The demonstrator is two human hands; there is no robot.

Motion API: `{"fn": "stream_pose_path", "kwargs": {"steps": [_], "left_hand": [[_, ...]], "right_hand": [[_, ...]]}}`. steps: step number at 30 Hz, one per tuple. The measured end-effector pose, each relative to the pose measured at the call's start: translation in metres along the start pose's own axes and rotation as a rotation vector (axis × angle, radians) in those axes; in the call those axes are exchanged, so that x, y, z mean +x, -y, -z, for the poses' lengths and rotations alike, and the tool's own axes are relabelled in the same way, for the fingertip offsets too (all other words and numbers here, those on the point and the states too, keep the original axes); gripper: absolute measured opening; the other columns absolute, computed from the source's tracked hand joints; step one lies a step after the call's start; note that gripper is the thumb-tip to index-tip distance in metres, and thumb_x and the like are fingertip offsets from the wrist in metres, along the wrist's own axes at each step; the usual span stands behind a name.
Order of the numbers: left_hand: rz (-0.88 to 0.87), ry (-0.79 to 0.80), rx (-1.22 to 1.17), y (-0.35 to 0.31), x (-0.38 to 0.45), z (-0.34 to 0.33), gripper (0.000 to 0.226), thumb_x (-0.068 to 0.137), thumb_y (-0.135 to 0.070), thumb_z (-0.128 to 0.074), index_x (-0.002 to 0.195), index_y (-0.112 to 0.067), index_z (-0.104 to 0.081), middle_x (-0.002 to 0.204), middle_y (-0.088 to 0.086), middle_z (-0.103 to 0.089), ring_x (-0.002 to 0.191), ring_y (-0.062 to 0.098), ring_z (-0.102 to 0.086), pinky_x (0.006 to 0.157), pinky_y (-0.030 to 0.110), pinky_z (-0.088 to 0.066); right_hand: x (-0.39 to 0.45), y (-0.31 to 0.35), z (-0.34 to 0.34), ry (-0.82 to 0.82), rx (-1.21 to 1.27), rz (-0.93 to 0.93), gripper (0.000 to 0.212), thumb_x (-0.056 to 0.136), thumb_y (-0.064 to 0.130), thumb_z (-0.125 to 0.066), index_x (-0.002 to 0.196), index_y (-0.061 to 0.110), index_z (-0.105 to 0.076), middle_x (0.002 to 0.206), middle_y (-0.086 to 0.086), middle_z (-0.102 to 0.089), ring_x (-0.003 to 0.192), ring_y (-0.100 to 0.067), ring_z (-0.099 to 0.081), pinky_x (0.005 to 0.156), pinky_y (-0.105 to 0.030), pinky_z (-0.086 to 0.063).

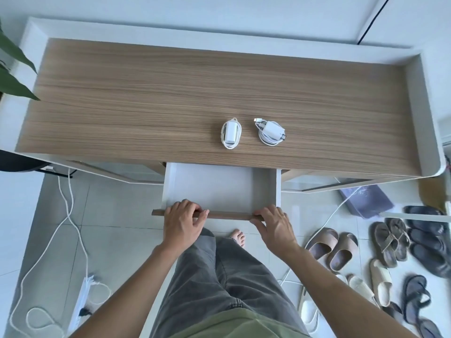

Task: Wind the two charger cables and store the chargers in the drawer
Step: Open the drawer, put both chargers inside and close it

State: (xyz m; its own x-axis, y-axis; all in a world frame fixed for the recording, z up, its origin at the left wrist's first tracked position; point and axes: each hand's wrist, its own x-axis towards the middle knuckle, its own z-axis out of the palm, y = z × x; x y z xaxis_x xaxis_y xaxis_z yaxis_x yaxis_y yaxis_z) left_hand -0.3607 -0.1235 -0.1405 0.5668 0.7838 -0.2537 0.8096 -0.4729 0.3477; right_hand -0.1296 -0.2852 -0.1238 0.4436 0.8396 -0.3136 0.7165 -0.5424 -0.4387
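Two white chargers lie side by side on the wooden desk top (146, 93), a little apart: the left charger (230, 133) has its cable looped in a neat oval around the block, and the right charger (271, 132) sits on a rounder coil with one plug end sticking out toward the back. Just in front of them the drawer (212, 189) stands pulled out from under the desk edge, its white inside bare. The left hand (183, 222) grips the wooden drawer front near its left end, fingers curled together over the top edge. The right hand (274, 225) holds the same front near its right end, fingers closed on it. Below are grey trousers, a bare foot (238, 236) on the tiled floor, white cords at the left and slippers (334, 247) scattered at the right.
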Motion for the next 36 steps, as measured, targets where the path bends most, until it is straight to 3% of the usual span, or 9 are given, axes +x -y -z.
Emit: {"fn": "stream_pose_path", "kwargs": {"steps": [9, 12, 14, 16, 19, 24, 29, 32, 36], "left_hand": [[0.005, 0.030, -0.188, -0.001, -0.013, 0.006, 0.034, 0.095, -0.052, -0.057, 0.101, -0.021, -0.069, 0.107, -0.004, -0.068, 0.101, 0.020, -0.064, 0.095, 0.036, -0.047], [-0.007, -0.015, -0.317, -0.013, -0.001, 0.018, 0.045, 0.095, -0.057, -0.047, 0.106, -0.018, -0.067, 0.110, -0.003, -0.065, 0.105, 0.018, -0.063, 0.094, 0.042, -0.054], [-0.035, -0.052, -0.376, -0.026, 0.016, 0.030, 0.043, 0.096, -0.054, -0.047, 0.108, -0.018, -0.066, 0.111, -0.003, -0.064, 0.107, 0.017, -0.063, 0.092, 0.044, -0.055], [-0.066, -0.100, -0.432, -0.043, 0.040, 0.044, 0.037, 0.098, -0.049, -0.052, 0.110, -0.017, -0.066, 0.113, -0.001, -0.063, 0.108, 0.016, -0.063, 0.087, 0.042, -0.058], [-0.071, -0.165, -0.508, -0.069, 0.080, 0.068, 0.030, 0.098, -0.042, -0.061, 0.111, -0.016, -0.066, 0.115, 0.001, -0.061, 0.108, 0.016, -0.063, 0.081, 0.039, -0.057], [0.091, -0.108, -0.638, -0.097, 0.145, 0.096, 0.043, 0.096, -0.042, -0.067, 0.128, -0.014, -0.058, 0.133, 0.006, -0.055, 0.115, 0.020, -0.061, 0.097, 0.038, -0.052], [0.226, 0.065, -0.604, -0.102, 0.181, 0.101, 0.070, 0.093, -0.052, -0.066, 0.148, -0.014, -0.044, 0.146, 0.014, -0.051, 0.131, 0.027, -0.055, 0.108, 0.037, -0.045], [0.248, 0.120, -0.589, -0.104, 0.189, 0.099, 0.077, 0.091, -0.053, -0.068, 0.152, -0.016, -0.040, 0.145, 0.012, -0.056, 0.133, 0.028, -0.054, 0.110, 0.040, -0.044], [0.283, 0.154, -0.586, -0.104, 0.195, 0.096, 0.078, 0.088, -0.049, -0.073, 0.152, -0.018, -0.040, 0.142, 0.009, -0.060, 0.127, 0.028, -0.060, 0.107, 0.044, -0.048]], "right_hand": [[-0.010, -0.005, 0.005, 0.115, 0.038, 0.007, 0.018, 0.090, 0.017, -0.074, 0.108, 0.020, -0.072, 0.106, 0.000, -0.068, 0.100, -0.026, -0.066, 0.083, -0.028, -0.041], [-0.002, 0.002, 0.019, 0.126, 0.059, 0.079, 0.021, 0.093, 0.031, -0.068, 0.106, 0.016, -0.073, 0.108, -0.004, -0.069, 0.099, -0.027, -0.066, 0.087, -0.036, -0.049], [0.012, 0.008, 0.033, 0.117, 0.071, 0.112, 0.038, 0.092, 0.047, -0.053, 0.103, 0.018, -0.075, 0.108, -0.004, -0.070, 0.097, -0.027, -0.066, 0.087, -0.040, -0.054], [0.034, 0.012, 0.049, 0.056, 0.093, 0.137, 0.048, 0.089, 0.055, -0.046, 0.099, 0.019, -0.076, 0.104, -0.003, -0.070, 0.091, -0.027, -0.067, 0.082, -0.038, -0.055], [0.075, 0.018, 0.083, -0.104, 0.144, 0.177, 0.040, 0.089, 0.046, -0.053, 0.095, 0.013, -0.076, 0.097, -0.010, -0.068, 0.083, -0.033, -0.067, 0.072, -0.040, -0.056], [0.135, 0.026, 0.130, -0.377, 0.199, 0.073, 0.032, 0.090, 0.034, -0.067, 0.111, 0.011, -0.068, 0.112, -0.012, -0.061, 0.098, -0.031, -0.066, 0.081, -0.038, -0.054], [0.187, 0.015, 0.150, -0.143, 0.236, -0.101, 0.062, 0.088, 0.043, -0.073, 0.140, 0.013, -0.054, 0.137, -0.014, -0.055, 0.125, -0.030, -0.056, 0.107, -0.044, -0.046], [0.204, 0.013, 0.152, 0.022, 0.220, -0.138, 0.071, 0.088, 0.050, -0.071, 0.148, 0.019, -0.047, 0.142, -0.009, -0.056, 0.129, -0.025, -0.056, 0.105, -0.038, -0.046], [0.214, 0.012, 0.152, 0.149, 0.250, -0.142, 0.063, 0.089, 0.039, -0.075, 0.145, 0.025, -0.052, 0.139, -0.004, -0.061, 0.122, -0.023, -0.061, 0.099, -0.035, -0.050]]}}
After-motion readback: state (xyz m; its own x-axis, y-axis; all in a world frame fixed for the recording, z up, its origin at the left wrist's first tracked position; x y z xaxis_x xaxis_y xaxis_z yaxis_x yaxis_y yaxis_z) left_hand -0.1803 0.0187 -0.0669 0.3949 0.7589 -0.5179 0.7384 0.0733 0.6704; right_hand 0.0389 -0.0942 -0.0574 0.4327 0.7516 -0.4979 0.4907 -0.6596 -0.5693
